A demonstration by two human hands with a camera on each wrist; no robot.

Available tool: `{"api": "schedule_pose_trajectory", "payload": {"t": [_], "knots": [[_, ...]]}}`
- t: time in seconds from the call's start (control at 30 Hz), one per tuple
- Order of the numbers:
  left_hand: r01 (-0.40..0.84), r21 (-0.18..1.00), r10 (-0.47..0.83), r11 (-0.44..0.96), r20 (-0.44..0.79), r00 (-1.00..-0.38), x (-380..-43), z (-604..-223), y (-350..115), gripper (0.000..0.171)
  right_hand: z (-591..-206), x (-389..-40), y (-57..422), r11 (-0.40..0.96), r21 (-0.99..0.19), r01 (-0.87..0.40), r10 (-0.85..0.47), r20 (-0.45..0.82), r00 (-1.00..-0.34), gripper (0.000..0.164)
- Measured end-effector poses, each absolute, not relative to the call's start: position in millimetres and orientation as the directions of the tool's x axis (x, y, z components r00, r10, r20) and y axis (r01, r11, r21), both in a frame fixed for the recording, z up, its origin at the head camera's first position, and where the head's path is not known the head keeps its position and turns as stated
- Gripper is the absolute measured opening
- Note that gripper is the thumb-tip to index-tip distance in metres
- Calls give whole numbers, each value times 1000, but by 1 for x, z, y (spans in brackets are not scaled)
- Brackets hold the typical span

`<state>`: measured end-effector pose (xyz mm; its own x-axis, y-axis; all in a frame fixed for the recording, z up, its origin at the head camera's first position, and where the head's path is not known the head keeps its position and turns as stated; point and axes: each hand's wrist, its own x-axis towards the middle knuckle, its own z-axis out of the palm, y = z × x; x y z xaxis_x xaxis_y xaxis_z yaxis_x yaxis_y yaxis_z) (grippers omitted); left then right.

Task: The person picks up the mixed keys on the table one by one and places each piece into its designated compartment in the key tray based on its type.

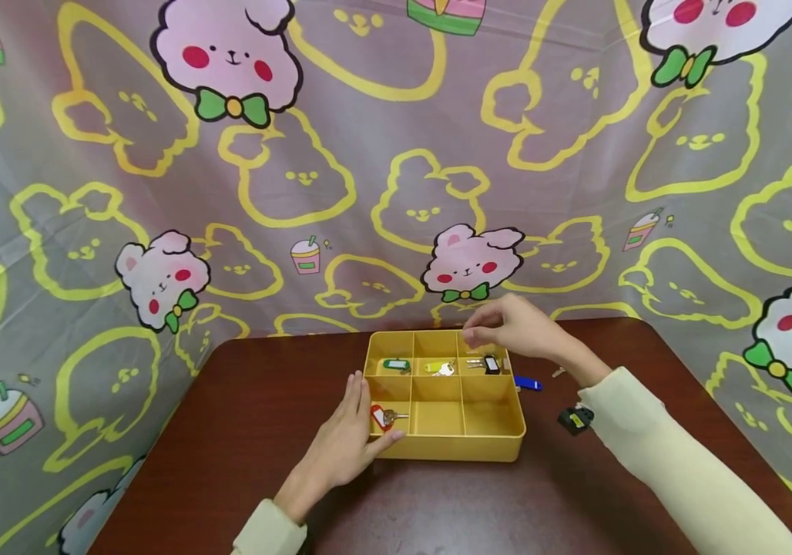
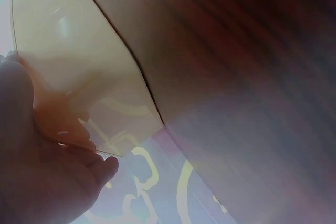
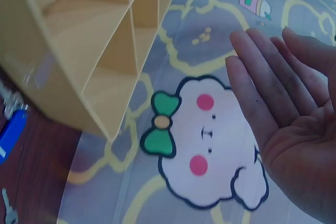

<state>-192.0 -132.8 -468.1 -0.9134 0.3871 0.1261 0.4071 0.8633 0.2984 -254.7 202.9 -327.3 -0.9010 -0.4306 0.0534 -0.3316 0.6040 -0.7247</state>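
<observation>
A yellow divided box (image 1: pixel 448 447) stands on the dark wooden table. My left hand (image 1: pixel 340 439) rests against its left side, thumb over the front left corner. Above the back right compartment my right hand (image 1: pixel 514 327) hovers; the right wrist view shows its fingers loosely extended with nothing in them. In the back row lie keys with a green tag (image 1: pixel 396 364), a yellow tag (image 1: pixel 434 368) and a black tag (image 1: pixel 491 364). A key with a red tag (image 1: pixel 378 417) lies in the front left compartment.
Right of the box on the table (image 1: pixel 229 462) lie a blue-tagged key (image 1: pixel 528 383), a black tag with a yellow mark (image 1: pixel 576 419) and, near my right wrist, a small key (image 1: pixel 558 371). A cartoon-print cloth (image 1: pixel 340 169) stands behind and around the table.
</observation>
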Motion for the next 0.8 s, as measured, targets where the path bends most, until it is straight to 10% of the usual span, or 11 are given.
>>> {"api": "schedule_pose_trajectory", "payload": {"t": [0.8], "knots": [[409,301,391,861,122,-912,-193,-466,-134,113,-357,-235,271,703,-656,-275,-237,149,-960,19]]}}
